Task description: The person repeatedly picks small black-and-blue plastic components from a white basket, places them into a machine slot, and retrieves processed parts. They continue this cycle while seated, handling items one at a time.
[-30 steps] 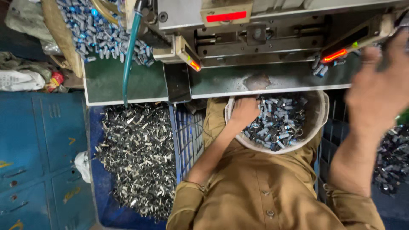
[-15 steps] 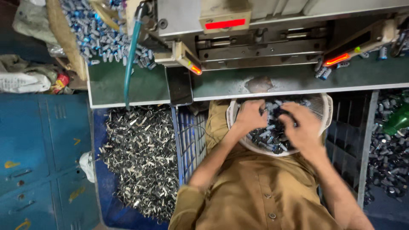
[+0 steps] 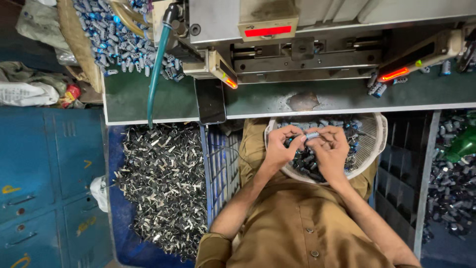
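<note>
Over the white basket (image 3: 379,144) on the lap, both hands meet: left hand (image 3: 280,149) and right hand (image 3: 329,149) pinch one small silver cylinder (image 3: 312,134) between fingertips. Its long axis runs roughly left-right, spanning the hands, both equally near. Dark loose parts (image 3: 307,161) lie directly beneath. The green machine ledge (image 3: 267,101) sits just ahead, with a phone (image 3: 210,101) on its edge.

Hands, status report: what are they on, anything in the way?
Left hand and right hand pinch one small metal part together. Over white basket of parts. Nothing in the way.
</note>
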